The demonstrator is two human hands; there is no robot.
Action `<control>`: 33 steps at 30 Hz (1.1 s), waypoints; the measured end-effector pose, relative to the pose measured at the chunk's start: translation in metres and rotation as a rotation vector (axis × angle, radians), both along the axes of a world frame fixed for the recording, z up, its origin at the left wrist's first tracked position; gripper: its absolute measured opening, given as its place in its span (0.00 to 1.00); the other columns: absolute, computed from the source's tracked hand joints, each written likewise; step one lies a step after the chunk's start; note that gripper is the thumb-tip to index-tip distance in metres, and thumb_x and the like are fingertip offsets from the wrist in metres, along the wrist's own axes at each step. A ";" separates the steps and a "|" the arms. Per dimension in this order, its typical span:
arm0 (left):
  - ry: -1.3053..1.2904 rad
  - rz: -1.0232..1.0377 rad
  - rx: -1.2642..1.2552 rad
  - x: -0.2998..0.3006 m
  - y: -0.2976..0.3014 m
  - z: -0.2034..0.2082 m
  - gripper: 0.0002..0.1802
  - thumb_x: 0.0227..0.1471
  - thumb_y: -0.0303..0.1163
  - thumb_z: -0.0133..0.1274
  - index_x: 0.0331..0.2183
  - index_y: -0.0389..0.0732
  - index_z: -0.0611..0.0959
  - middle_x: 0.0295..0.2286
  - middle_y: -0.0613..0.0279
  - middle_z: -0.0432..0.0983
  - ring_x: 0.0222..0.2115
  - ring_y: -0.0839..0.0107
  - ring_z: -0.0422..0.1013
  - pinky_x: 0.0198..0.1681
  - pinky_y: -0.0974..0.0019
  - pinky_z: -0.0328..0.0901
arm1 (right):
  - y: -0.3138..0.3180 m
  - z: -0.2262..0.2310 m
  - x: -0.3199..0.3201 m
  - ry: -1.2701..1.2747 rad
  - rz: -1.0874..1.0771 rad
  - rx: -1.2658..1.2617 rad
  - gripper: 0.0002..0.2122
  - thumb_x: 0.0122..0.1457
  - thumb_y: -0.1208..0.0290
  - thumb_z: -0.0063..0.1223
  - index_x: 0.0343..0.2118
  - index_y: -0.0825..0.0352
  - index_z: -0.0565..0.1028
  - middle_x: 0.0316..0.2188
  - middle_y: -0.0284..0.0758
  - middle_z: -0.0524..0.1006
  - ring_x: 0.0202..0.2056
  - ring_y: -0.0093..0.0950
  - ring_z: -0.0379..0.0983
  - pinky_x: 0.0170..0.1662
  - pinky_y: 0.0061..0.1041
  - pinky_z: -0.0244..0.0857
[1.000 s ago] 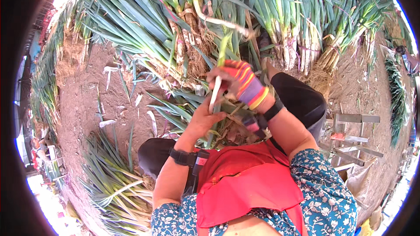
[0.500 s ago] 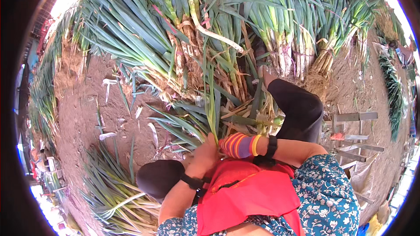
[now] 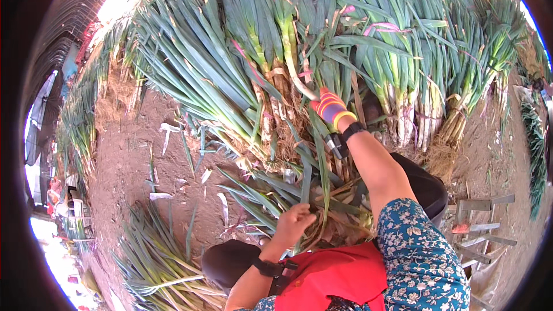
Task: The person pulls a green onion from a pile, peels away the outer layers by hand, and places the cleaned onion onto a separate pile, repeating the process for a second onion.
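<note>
Evidently the striped-gloved right hand touches a leek.

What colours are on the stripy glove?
The glove has red, yellow and purple stripes, best in head view.

Soil and leeks are brightly daylit; soft shade is held among the stems. Highlights are burnt out at upper left, lower left and upper right, the last orange-tinged. Roof is bowed by the lens; right rim is fringed blue, corners blacked out.
</note>
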State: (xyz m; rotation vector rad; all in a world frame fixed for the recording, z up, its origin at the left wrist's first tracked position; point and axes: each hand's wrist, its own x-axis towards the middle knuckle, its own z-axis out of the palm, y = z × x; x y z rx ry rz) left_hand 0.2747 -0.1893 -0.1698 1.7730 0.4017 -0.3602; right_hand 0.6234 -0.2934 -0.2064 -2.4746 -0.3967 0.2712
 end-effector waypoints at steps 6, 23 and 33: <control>-0.149 0.559 -0.424 0.030 0.041 0.026 0.26 0.55 0.43 0.48 0.45 0.29 0.70 0.38 0.51 0.74 0.39 0.65 0.72 0.39 0.62 0.68 | 0.003 0.009 -0.178 0.026 0.133 0.645 0.08 0.57 0.70 0.50 0.37 0.68 0.72 0.28 0.41 0.76 0.31 0.34 0.73 0.36 0.29 0.67; -0.539 0.424 -0.961 -0.020 0.011 0.142 0.15 0.52 0.31 0.52 0.40 0.33 0.73 0.32 0.52 0.75 0.32 0.60 0.72 0.38 0.57 0.68 | -0.074 0.124 -0.345 0.957 0.604 0.635 0.20 0.53 0.70 0.57 0.49 0.67 0.67 0.35 0.25 0.73 0.34 0.14 0.66 0.35 0.19 0.63; -0.718 0.488 -0.883 -0.064 0.010 0.164 0.22 0.51 0.36 0.54 0.46 0.38 0.72 0.40 0.54 0.73 0.40 0.59 0.71 0.44 0.57 0.67 | -0.031 0.104 -0.358 0.186 0.582 0.627 0.13 0.50 0.73 0.58 0.38 0.70 0.73 0.26 0.38 0.77 0.26 0.21 0.70 0.29 0.25 0.63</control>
